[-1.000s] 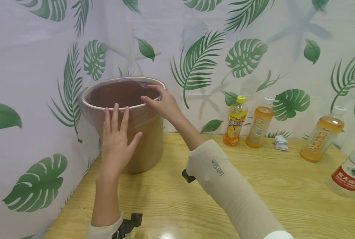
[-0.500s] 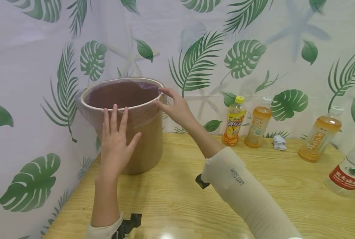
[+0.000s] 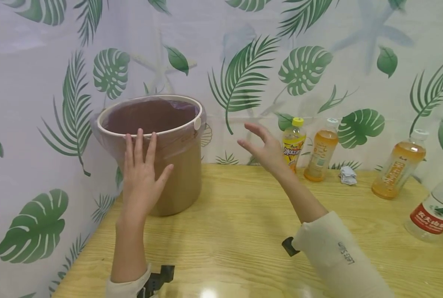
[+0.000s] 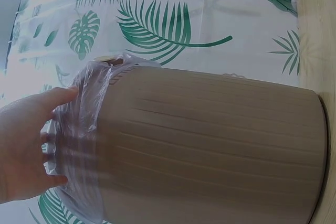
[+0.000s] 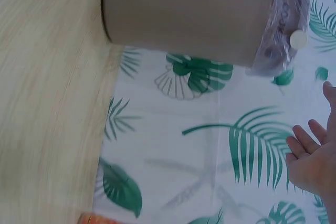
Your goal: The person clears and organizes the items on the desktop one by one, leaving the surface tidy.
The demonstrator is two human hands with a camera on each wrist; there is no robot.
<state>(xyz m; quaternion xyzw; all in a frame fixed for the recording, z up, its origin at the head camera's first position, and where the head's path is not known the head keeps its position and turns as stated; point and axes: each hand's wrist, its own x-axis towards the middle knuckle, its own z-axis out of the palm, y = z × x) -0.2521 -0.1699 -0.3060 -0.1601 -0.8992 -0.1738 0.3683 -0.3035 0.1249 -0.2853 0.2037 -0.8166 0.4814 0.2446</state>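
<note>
A tan trash bin [image 3: 182, 178] stands upright on the left of the table in the head view. A thin translucent bag [image 4: 86, 124] lines it and folds down over its rim. My left hand [image 3: 141, 182] touches the near side of the rim, its fingers pointing up and the thumb spread. To the right of the bin, my right hand [image 3: 268, 153] hangs in the air, apart from everything, with loosely bent fingers. The right wrist view shows that hand [image 5: 315, 158] holding nothing. A round cream tab [image 3: 197, 123] sits at the bin's right rim.
Along the back right of the wooden table [image 3: 240, 236] stand a yellow-capped bottle [image 3: 295, 142], two white-capped orange drink bottles [image 3: 321, 154] and a crumpled paper [image 3: 347, 175]. A red-labelled clear bottle [image 3: 432, 215] is at far right. Leaf-patterned sheeting [image 3: 236, 29] covers the walls.
My right hand has left the bin's right rim and moved right, toward the bottles. My left hand stays at the near rim. The bin stays where it was.
</note>
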